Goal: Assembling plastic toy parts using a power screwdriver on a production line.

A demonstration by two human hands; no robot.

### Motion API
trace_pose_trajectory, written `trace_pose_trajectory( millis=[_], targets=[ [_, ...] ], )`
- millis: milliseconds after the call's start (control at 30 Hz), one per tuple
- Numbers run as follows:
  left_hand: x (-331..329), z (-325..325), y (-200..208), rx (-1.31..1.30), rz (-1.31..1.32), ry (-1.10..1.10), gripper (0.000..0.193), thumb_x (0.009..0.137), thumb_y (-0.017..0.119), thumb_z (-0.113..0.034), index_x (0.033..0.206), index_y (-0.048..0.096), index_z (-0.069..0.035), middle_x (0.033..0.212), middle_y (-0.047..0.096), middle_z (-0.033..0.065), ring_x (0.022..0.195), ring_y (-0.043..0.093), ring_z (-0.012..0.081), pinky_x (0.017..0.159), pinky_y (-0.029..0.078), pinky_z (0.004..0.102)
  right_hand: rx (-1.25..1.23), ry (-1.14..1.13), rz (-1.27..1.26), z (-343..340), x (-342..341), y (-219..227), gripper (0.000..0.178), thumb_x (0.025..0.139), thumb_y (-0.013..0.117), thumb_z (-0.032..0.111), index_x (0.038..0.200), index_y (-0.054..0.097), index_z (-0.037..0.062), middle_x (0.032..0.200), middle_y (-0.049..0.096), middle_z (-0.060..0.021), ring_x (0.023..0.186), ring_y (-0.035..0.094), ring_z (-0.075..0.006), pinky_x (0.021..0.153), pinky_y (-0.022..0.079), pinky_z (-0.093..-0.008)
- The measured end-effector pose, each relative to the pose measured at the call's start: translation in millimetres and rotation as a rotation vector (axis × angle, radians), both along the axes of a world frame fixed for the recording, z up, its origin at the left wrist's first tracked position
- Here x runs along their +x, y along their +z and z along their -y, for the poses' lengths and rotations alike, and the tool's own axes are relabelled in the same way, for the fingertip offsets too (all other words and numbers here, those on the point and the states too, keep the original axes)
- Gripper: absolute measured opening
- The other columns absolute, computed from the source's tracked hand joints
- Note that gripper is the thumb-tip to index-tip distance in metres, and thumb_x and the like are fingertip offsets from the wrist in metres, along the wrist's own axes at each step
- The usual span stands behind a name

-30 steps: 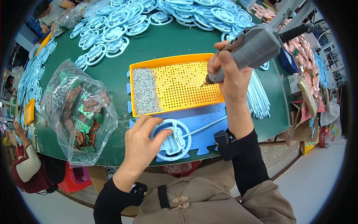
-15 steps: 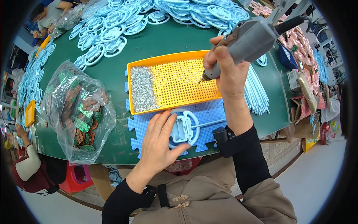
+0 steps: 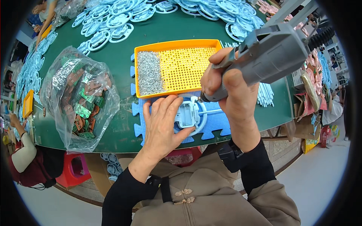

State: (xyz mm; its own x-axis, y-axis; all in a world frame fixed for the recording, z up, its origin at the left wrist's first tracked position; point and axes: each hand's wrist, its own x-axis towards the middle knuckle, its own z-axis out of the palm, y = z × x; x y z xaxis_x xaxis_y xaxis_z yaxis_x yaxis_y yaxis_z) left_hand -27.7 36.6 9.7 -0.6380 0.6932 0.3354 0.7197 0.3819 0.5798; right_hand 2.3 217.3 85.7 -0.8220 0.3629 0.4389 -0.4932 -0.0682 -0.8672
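Note:
A light blue ring-shaped plastic housing (image 3: 186,114), with a rectangular compartment in its middle and a thin rod reaching right, lies on a blue foam mat (image 3: 213,130). My left hand (image 3: 162,122) holds it, fingertips at its upper left and thumb along its lower rim. In my right hand (image 3: 241,101) is a grey electric screwdriver (image 3: 277,52), gripped at a slant. Its tip is at the housing's upper right; whether a screw is on it I cannot tell. Just beyond stands a yellow perforated tray (image 3: 177,45) with many small silver screws (image 3: 149,73) heaped at its left end.
A clear plastic bag (image 3: 109,130) of green and brown circuit boards sits at the left. Piles of light blue housings (image 3: 118,19) cover the far table. Light blue rods (image 3: 266,95) lie right of the tray. Pink parts (image 3: 313,75) are farther right. Another person's arm (image 3: 23,141) shows at far left.
My right hand has brought the screwdriver from above the tray down to the housing. My left thumb has closed in on the housing's lower rim. The view has shifted slightly.

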Motion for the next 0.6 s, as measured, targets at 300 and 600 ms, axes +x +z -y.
trace_pose_trajectory(
  millis=[300,600],
  targets=[
    [0.6,0.4,-0.7,-0.033,0.014,-0.003,0.077,0.063,0.087,-0.029,0.129,0.056,-0.005,0.132,0.051,0.0105,0.123,0.046,0.0305,0.104,0.027,0.0515,0.021,-0.015,0.026,5.0,2.4,-10.0,0.045,0.092,0.071,0.038,0.106,0.053,-0.0007,0.067,0.057,-0.0064,0.059,0.056,-0.0150,0.053,0.046,-0.0286],
    [-0.9,0.1,-3.3,-0.001,-0.003,0.002,0.077,0.063,0.087,-0.029,0.129,0.056,-0.005,0.131,0.053,0.0108,0.121,0.047,0.0301,0.102,0.029,0.0510,0.030,0.066,0.048,7.8,-3.1,-15.7,0.038,0.091,0.072,0.032,0.097,0.050,0.0023,0.063,0.053,-0.0058,0.055,0.051,-0.0138,0.046,0.040,-0.0267]
  ],
)
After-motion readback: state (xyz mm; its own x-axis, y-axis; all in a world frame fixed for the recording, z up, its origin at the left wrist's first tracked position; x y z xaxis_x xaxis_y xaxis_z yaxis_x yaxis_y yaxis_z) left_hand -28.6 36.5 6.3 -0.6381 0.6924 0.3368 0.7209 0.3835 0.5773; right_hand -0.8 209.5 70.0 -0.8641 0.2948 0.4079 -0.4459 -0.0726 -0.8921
